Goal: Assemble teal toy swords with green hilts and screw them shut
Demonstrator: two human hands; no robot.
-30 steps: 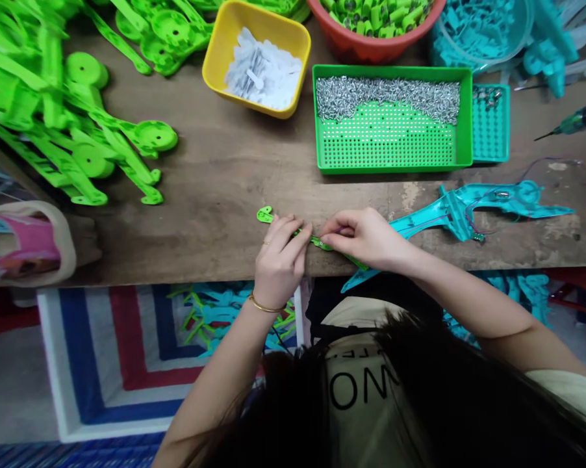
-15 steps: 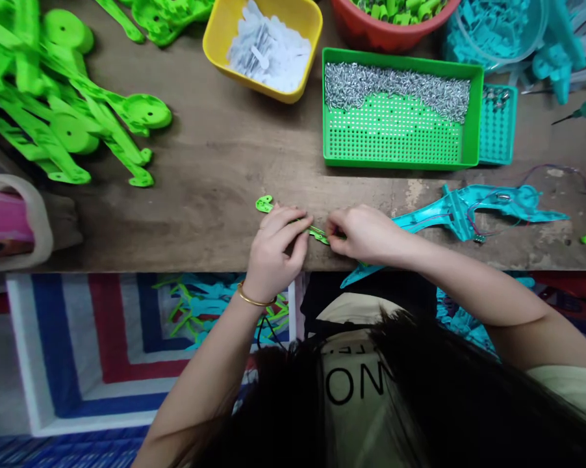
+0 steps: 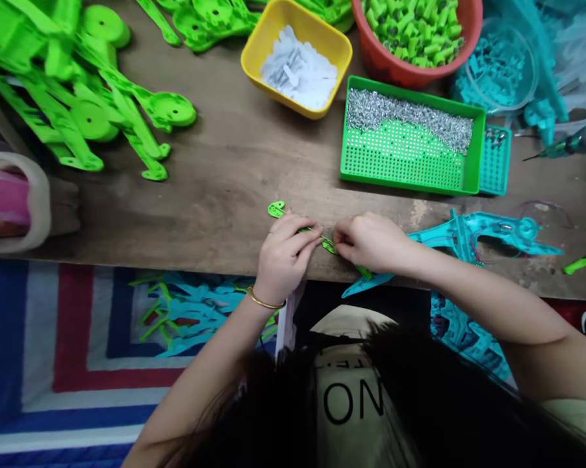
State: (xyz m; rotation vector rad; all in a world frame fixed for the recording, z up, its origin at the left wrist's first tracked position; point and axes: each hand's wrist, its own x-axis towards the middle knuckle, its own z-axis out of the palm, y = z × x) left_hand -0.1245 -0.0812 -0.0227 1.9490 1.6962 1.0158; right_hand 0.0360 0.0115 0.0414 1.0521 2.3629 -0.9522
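Note:
My left hand (image 3: 289, 250) is closed on a slim green plastic part (image 3: 276, 208) near the table's front edge; its hooked end sticks out beyond the fingers. My right hand (image 3: 366, 240) is pinched at the other end of this part, and what its fingertips hold, if anything besides the part, is hidden. Just right of the right hand, a turquoise plastic shell (image 3: 468, 231) with thin wires lies on the table. Its pointed tip (image 3: 368, 284) shows below the right wrist, beside another bit of green plastic.
A green perforated tray (image 3: 405, 186) holds small metal screws. Behind stand a yellow bowl (image 3: 297, 106) of white strips and a red bowl (image 3: 414, 75) of green pieces. Green shells (image 3: 93, 120) pile up at left. A screwdriver (image 3: 573, 143) lies at right. Below the edge, a striped box (image 3: 71, 325) holds parts.
The whole view has shifted and tilted slightly. Both hands remain on the green part, in nearly the same pose. More of the red bowl and the screwdriver shows now.

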